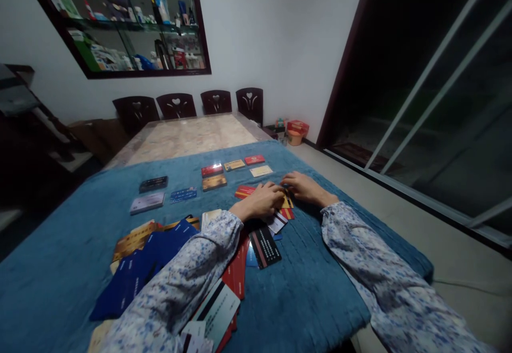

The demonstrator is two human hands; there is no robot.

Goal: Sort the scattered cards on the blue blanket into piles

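Note:
My left hand [263,202] is over a loose pile of plastic cards, its fingers curled down and their tips hidden. Close on its right, my right hand [306,187] has bent fingers reaching toward the same pile; what they pinch, if anything, cannot be made out. A yellow card [288,201] shows between the hands, with a red-and-yellow card [287,214] just below. A red card [243,191] lies beyond my left hand. Nearer me are a white card [277,222] and a black striped card [265,247], face down. Red cards [237,272] fan out beside my left forearm.
Neat card stacks stand farther off: black [153,184], lilac [146,203], blue [183,194], red [212,170] and gold [214,182]. Dark blue card sleeves [136,267] spread at left, partly under my left sleeve. A blue cloth [312,283] covers the table; its edge drops at right.

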